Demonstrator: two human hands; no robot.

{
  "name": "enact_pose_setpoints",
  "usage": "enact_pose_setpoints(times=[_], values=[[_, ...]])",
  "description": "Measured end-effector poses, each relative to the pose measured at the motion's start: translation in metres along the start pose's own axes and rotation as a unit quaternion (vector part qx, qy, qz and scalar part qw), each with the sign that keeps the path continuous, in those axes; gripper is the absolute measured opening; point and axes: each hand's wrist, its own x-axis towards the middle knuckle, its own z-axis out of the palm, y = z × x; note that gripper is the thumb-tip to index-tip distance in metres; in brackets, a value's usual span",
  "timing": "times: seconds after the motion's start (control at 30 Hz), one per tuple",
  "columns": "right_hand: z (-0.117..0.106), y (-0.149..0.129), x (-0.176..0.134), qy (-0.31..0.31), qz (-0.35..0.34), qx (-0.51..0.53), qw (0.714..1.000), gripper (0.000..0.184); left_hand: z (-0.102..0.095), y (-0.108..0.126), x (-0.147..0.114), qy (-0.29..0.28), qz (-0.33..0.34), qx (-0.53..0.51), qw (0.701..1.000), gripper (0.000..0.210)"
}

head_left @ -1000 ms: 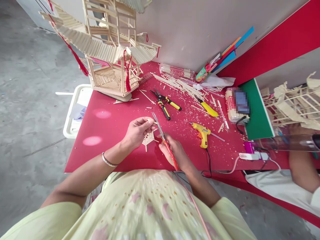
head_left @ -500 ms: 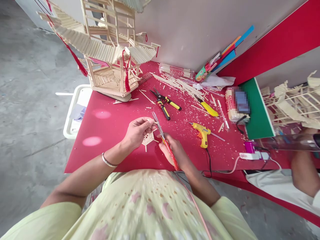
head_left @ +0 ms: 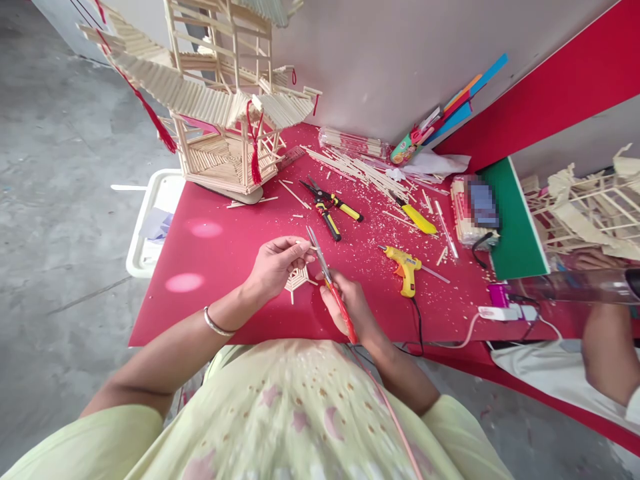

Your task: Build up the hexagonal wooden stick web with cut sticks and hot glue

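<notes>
My left hand (head_left: 280,263) pinches a short, thin wooden stick (head_left: 312,249) between thumb and fingertips. Closed around the red handles of a pair of scissors (head_left: 340,307) is my right hand (head_left: 353,300); the long silver blades point up and away, beside the stick's end. Below my left fingers, a small web-shaped piece made of sticks (head_left: 297,280) lies on the red table (head_left: 240,267), its upper part hidden by that hand. A thin pinkish cord (head_left: 390,407) runs down over the shirt from near the scissors' handle end.
A stick-built pavilion with red tassels (head_left: 220,133) stands back left. Beyond my hands lie black-yellow pliers (head_left: 327,207), a yellow cutter (head_left: 417,217), loose sticks (head_left: 360,167) and scraps. A yellow glue gun (head_left: 407,267) rests right. Another person's arm (head_left: 610,333) is far right.
The scissors' blades have shifted very slightly right, and my left fingertips and the stick have moved a little with them. At far right, the other person's hand has come into view.
</notes>
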Motion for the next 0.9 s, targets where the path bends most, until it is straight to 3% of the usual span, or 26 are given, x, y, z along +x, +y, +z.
enact_pose_setpoints(times=[0.43, 0.7, 0.9], values=[[0.0, -0.002, 0.002, 0.003, -0.013, 0.007, 1.0, 0.024, -0.001, -0.001, -0.002, 0.006, -0.017, -0.025, 1.0, 0.032], [-0.002, -0.005, 0.002, 0.021, -0.03, -0.061, 0.997, 0.027, -0.004, -0.003, -0.005, -0.038, -0.074, -0.064, 0.994, 0.027], [-0.009, 0.01, 0.001, 0.04, -0.076, -0.124, 0.989, 0.035, -0.013, 0.015, 0.003, -0.12, -0.095, 0.053, 0.987, 0.03]])
